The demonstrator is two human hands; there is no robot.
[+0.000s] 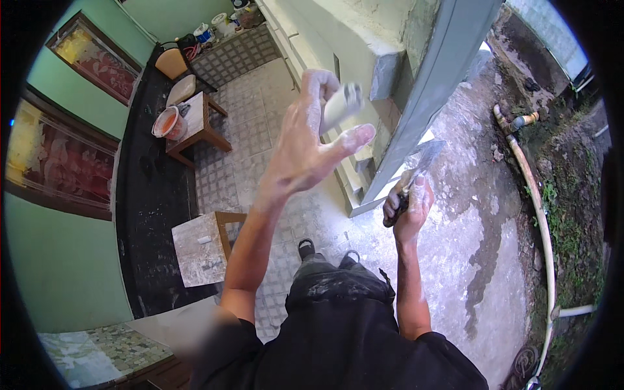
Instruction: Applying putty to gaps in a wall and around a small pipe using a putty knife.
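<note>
My left hand point(305, 140), dusted white, is raised in front of the pale wall. Its fingers curl round a short whitish block-like piece point(341, 107), blurred, with a greyish end; the thumb stands apart below it. Lower and to the right, my right hand point(413, 211) is closed on a putty knife point(429, 156), its thin metal blade pointing up beside the pillar's edge. The hand hides most of its handle, and the curled fingers look dark grey. A light grey pillar point(448, 52) rises between my hands and beyond them.
On the left, a low stool point(192, 260) carries a small white piece point(205, 240). Farther off, a bucket point(170, 123) with orange inside stands on another stool point(201, 123). A chair point(171, 64) is behind. Along the right runs a pipe point(534, 195) over rough ground.
</note>
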